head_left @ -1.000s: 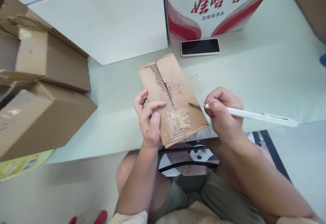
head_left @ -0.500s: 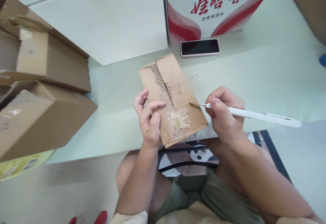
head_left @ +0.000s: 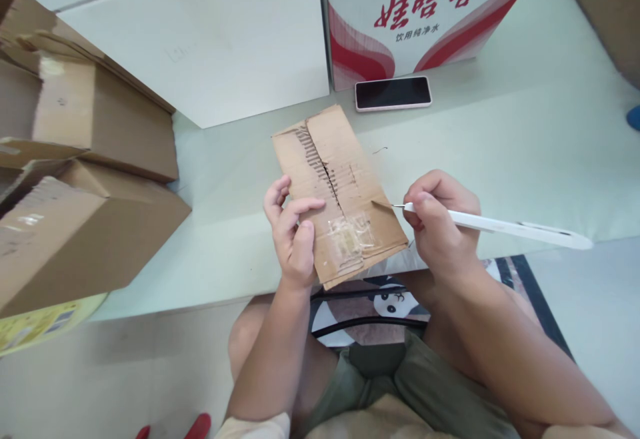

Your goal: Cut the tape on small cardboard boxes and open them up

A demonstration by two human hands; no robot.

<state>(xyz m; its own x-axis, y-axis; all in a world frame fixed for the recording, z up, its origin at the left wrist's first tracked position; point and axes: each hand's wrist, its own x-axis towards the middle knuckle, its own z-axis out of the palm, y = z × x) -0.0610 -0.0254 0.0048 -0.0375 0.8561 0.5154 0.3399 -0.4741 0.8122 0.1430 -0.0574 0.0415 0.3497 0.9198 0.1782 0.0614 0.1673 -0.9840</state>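
A flat piece of brown cardboard [head_left: 336,179] lies on the pale green table [head_left: 500,152], torn along a corrugated strip and with clear tape near its lower end. My left hand [head_left: 293,232] grips its left edge, thumb on top and fingers curled round. My right hand [head_left: 440,226] is closed on a long white craft knife [head_left: 505,227]. The knife's thin metal tip touches the cardboard's right edge.
A phone [head_left: 393,92] lies face up beyond the cardboard, in front of a red-and-white printed carton [head_left: 415,12]. A white box [head_left: 210,32] stands at the back. Open brown cardboard boxes [head_left: 75,179] crowd the left. My knees sit under the table's front edge.
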